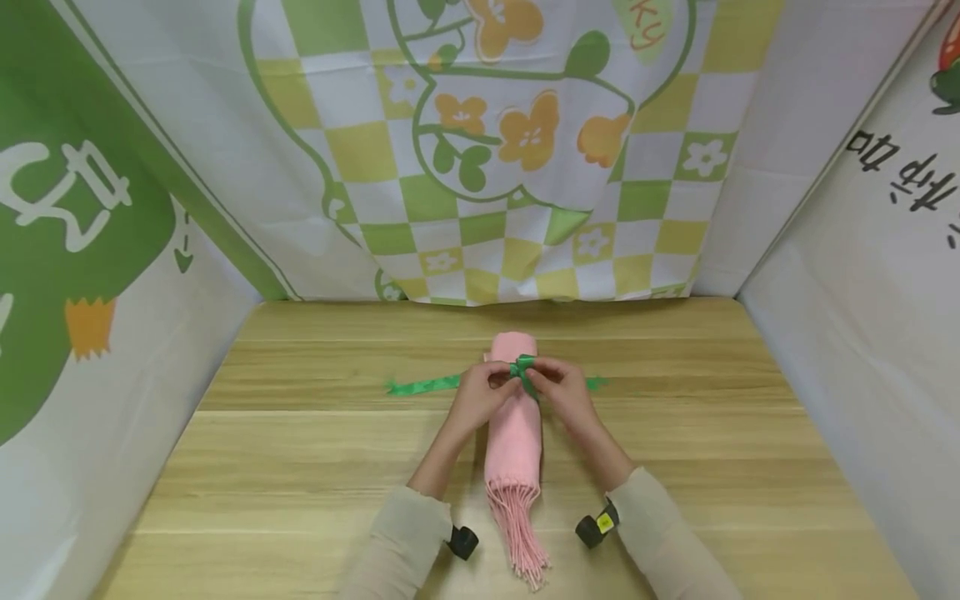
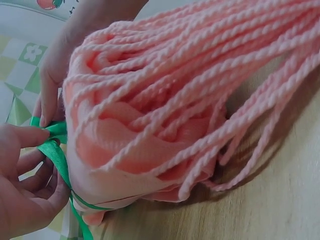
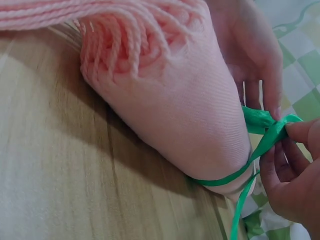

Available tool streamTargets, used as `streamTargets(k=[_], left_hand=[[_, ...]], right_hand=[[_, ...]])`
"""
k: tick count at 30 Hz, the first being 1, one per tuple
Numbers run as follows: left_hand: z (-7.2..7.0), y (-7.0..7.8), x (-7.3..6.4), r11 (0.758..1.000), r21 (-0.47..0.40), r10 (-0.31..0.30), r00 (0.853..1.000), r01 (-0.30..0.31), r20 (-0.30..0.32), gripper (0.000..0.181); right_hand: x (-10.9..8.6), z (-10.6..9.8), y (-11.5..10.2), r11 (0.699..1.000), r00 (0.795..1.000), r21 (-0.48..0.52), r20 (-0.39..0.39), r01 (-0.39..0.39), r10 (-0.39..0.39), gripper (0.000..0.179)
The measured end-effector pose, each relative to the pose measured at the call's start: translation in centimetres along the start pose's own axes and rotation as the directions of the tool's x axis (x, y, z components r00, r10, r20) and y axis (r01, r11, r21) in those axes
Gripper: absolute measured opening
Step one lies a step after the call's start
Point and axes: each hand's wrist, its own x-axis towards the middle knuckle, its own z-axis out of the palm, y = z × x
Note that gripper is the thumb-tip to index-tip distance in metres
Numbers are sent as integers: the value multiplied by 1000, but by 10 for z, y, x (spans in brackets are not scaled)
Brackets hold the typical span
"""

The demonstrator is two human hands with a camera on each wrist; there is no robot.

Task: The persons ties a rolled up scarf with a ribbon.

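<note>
A pink scarf (image 1: pixel 513 442), rolled into a long bundle, lies lengthwise on the table with its twisted fringe (image 2: pixel 200 100) toward the person. Green ribbon (image 3: pixel 217 181) wraps around the roll near its far end, and its loops meet on top between both hands. My left hand (image 1: pixel 482 392) pinches the ribbon between thumb and fingers from the left side. From the right, my right hand (image 1: pixel 562 390) pinches another part of the ribbon, thumb against fingers. One ribbon tail stretches left across the table, and a shorter piece shows beyond the right hand. The underside of the roll is hidden.
The wooden table (image 1: pixel 300 467) has a checked, flowered cloth (image 1: pixel 480 225) hanging behind its back edge. Printed panels stand at the left (image 1: pixel 75 250) and right (image 1: pixel 870 275). A black wrist camera (image 1: pixel 462 542) sits on the left sleeve, another (image 1: pixel 592 530) on the right.
</note>
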Motion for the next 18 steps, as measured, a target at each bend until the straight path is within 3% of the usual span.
streamTargets(k=[5, 10, 18], left_hand=[[0, 1, 1, 1000, 28, -5, 1000, 4, 20, 21], [0, 1, 0, 999, 33, 12, 1000, -13, 18, 20], [2, -3, 1, 999, 46, 13, 999, -11, -45, 15]], right_hand=[[1, 0, -2, 992, 997, -97, 26, 81, -78, 23], [1, 0, -5, 983, 991, -128, 48, 129, -123, 21], [3, 3, -7, 972, 983, -152, 34, 182, -178, 15]])
